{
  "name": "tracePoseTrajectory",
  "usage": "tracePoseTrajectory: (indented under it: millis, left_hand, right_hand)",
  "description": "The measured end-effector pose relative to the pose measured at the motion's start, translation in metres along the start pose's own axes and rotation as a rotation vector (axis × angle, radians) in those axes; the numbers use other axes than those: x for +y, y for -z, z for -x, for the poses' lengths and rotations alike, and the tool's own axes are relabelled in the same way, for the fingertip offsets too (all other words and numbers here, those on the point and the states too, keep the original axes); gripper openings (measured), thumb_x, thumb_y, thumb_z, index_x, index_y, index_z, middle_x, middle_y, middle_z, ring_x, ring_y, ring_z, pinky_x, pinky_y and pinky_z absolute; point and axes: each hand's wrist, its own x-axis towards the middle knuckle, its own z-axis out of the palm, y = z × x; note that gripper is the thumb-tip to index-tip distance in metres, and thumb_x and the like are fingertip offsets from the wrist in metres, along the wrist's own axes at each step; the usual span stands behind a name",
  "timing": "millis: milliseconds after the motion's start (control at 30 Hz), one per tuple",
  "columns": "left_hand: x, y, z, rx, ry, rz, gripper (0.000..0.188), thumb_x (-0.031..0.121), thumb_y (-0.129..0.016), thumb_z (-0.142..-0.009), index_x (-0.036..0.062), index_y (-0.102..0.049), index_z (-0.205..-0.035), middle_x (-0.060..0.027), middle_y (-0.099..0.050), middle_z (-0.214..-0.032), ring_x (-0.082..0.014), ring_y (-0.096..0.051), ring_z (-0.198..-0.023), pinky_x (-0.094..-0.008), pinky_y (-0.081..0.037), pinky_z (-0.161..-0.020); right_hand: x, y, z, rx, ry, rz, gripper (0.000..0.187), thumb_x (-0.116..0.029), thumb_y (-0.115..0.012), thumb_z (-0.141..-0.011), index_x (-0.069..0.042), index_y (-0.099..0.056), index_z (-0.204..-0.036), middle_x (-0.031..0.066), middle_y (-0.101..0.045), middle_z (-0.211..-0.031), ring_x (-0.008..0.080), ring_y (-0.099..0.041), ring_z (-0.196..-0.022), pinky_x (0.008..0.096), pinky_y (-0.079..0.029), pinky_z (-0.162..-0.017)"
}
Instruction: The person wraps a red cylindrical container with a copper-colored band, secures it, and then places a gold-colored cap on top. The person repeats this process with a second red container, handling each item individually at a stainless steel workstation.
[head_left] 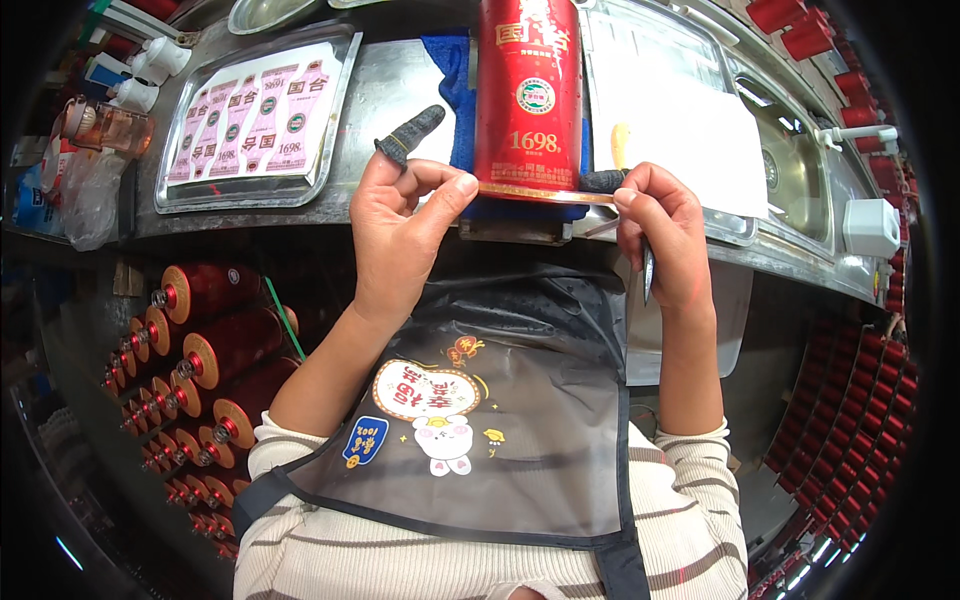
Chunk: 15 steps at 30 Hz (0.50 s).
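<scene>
In front of me a glossy red bottle stands over the bench's near edge, with a thin gold strip along its lower rim. My left hand is closed at the strip's left end, thumb against it; a finger in a dark finger cot points up and away. With thumb and finger my right hand pinches the strip's right end, which sticks out past the bottle. A slim pointed metal tool hangs down from that same hand. Another dark finger cot on it touches the bottle's side.
On the left, a metal tray holds sheets of pink bottle-shaped labels. White sheets lie in a tray at right, beside a sink. Blue cloth lies behind the bottle. Red bottles are stacked below left; more red rows fill the right.
</scene>
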Motion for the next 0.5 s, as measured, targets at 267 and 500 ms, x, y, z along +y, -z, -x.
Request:
tracePoseTrajectory:
  millis: [267, 500]
  left_hand:
    - [0.0014, -0.0031, 0.0020, 0.017, -0.025, -0.058, 0.036, -0.003, -0.069, -0.088, -0.0011, -0.057, -0.122, -0.0001, -0.065, -0.084, -0.0033, -0.059, -0.078, -0.0186, -0.046, -0.066]
    - [0.0064, -0.0076, 0.0036, 0.021, -0.015, -0.096, 0.028, -0.002, -0.069, -0.088, -0.0002, -0.058, -0.113, 0.0002, -0.065, -0.085, -0.0031, -0.058, -0.078, -0.0184, -0.047, -0.066]
  right_hand:
    - [0.0061, -0.0034, 0.0008, 0.027, 0.013, 0.014, 0.013, -0.010, -0.064, -0.091, -0.008, -0.058, -0.080, -0.0065, -0.052, -0.069, 0.0012, -0.044, -0.059, 0.0188, -0.035, -0.054]
    - [0.0060, -0.0038, 0.0023, 0.051, 0.007, 0.009, 0.013, -0.011, -0.063, -0.091, -0.008, -0.057, -0.080, -0.0066, -0.051, -0.069, 0.0014, -0.044, -0.059, 0.0191, -0.035, -0.054]
